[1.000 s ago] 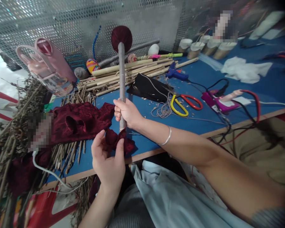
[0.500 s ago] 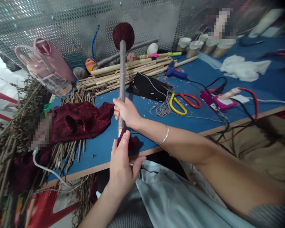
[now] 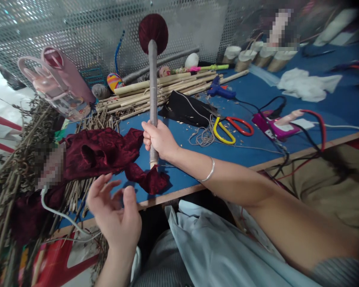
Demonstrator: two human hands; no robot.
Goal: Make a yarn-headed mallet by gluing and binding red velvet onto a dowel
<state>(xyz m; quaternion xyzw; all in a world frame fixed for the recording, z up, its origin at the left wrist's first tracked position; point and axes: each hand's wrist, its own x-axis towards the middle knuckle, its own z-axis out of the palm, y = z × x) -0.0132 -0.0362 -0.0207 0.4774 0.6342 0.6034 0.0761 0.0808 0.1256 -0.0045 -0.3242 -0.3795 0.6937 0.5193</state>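
**Left hand (image 3: 115, 219) moved clear of burgundy cloth strip (image 3: 152, 180)**

It now sits farther left, fingers loosely curled, thumb apart. Right hand (image 3: 160, 140) has its fingers closed round the lower part of the grey-wrapped stick (image 3: 153, 87), topped by a burgundy ball (image 3: 153, 32). Strip noted at the stick's lower end, at the blue table (image 3: 245, 156).

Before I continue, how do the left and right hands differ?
The right hand is closed around the gray stick; the left hand is open and loosely bent, holding nothing visible. The right hand has a bracelet at its wrist; the left hand shows none. Both hands are bare.
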